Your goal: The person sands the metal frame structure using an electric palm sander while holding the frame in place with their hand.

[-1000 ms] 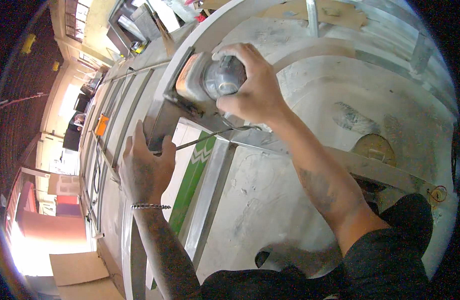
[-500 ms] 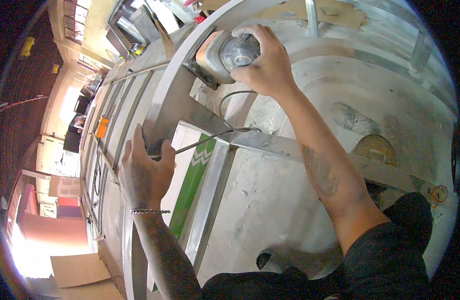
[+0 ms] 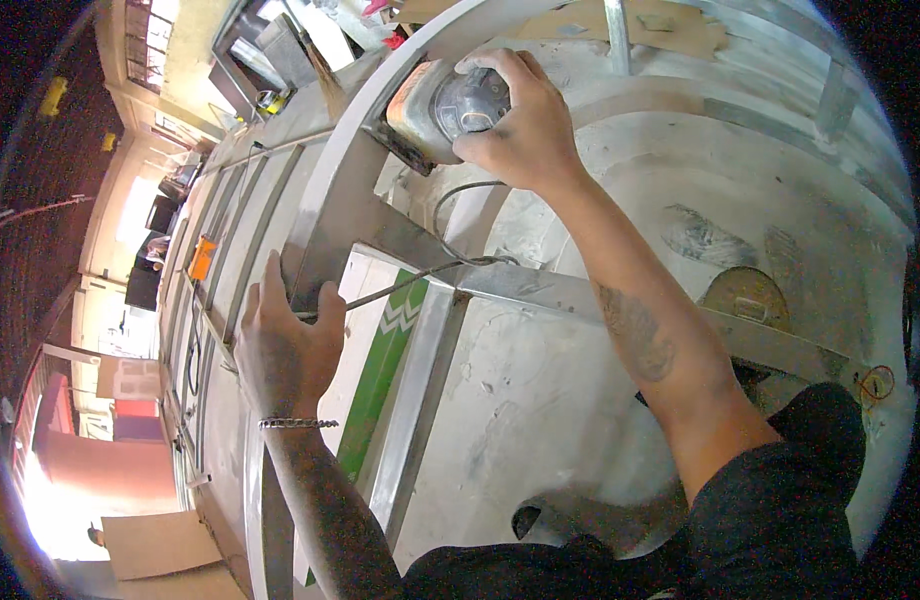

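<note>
My right hand (image 3: 530, 125) is wrapped round the dark rounded top of a power sander (image 3: 418, 105), which has an orange label on its body. Its flat pad lies against the curved grey metal frame (image 3: 332, 195) at the upper middle. My left hand (image 3: 290, 345), a chain bracelet at the wrist, rests against the same frame lower down, thumb and forefinger apart. A dark cable (image 3: 395, 286) runs to the left hand and passes behind its thumb; whether any finger hooks it is hidden. The cable loops up towards the sander.
A metal crossbar (image 3: 550, 295) and a white panel with a green stripe (image 3: 380, 375) lie below the sander. Dusty grey curved panels (image 3: 670, 170) spread to the right. Long rails and an orange object (image 3: 202, 258) are at left, with a cardboard sheet (image 3: 160, 543) below.
The sander and my right hand have shifted very slightly left along the frame. My left hand stays in place. Part of a person now shows beside the cardboard at lower left.
</note>
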Available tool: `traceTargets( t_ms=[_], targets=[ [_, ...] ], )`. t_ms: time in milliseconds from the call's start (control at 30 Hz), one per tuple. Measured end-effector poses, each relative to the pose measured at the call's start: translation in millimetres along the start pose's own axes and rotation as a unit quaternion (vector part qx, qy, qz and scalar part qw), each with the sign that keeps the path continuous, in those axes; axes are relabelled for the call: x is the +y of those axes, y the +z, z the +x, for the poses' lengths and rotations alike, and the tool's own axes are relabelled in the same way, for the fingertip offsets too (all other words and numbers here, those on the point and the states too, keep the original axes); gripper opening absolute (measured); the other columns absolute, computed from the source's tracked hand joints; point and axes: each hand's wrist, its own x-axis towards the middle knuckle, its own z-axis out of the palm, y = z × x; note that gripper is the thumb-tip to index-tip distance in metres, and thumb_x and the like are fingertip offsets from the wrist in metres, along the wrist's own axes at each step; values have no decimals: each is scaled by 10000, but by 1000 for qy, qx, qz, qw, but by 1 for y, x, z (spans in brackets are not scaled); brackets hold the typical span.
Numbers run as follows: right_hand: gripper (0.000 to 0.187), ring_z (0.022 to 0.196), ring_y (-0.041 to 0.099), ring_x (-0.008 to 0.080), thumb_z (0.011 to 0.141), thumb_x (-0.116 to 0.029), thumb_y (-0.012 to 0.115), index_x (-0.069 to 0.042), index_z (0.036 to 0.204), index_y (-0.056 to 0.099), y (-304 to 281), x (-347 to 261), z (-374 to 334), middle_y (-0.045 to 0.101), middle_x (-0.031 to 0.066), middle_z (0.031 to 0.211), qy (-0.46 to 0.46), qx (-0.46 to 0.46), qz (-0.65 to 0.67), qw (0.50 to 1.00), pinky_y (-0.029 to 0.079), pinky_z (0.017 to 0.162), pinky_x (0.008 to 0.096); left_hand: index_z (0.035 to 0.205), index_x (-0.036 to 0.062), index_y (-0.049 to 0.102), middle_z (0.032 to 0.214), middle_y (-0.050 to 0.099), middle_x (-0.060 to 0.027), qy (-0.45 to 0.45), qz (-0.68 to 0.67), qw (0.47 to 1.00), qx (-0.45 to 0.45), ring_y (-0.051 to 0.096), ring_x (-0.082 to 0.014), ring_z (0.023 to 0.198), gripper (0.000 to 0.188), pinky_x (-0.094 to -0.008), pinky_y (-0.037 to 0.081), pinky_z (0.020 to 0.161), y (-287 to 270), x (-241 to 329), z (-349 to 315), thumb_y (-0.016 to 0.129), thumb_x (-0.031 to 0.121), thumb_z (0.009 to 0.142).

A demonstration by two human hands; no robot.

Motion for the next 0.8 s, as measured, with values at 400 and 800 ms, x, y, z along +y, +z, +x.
traceTargets(
  t_ms=[400, 800],
  targets=[
    [666, 1090, 661, 338, 546, -187, 811, -111, 1190, 661, -11, 15, 18, 672, 147, 1156, 17, 10, -17, 1000, 524, 954, 415, 1422, -18, 549, 1160, 673, -233, 1, 20, 1000, -11, 687, -405, 1059, 700, -510, 540, 911, -2, 7, 0, 695, 377, 863],
    [662, 1107, 645, 322, 538, -117, 786, -87, 1182, 640, 1, -31, -25, 659, 124, 1164, 20, -36, 84, 996, 503, 986, 382, 1416, -26, 550, 1138, 674, -239, 1, 12, 1000, -13, 682, -418, 1046, 694, -506, 546, 895, -1, 5, 2, 701, 353, 854]
  ],
)
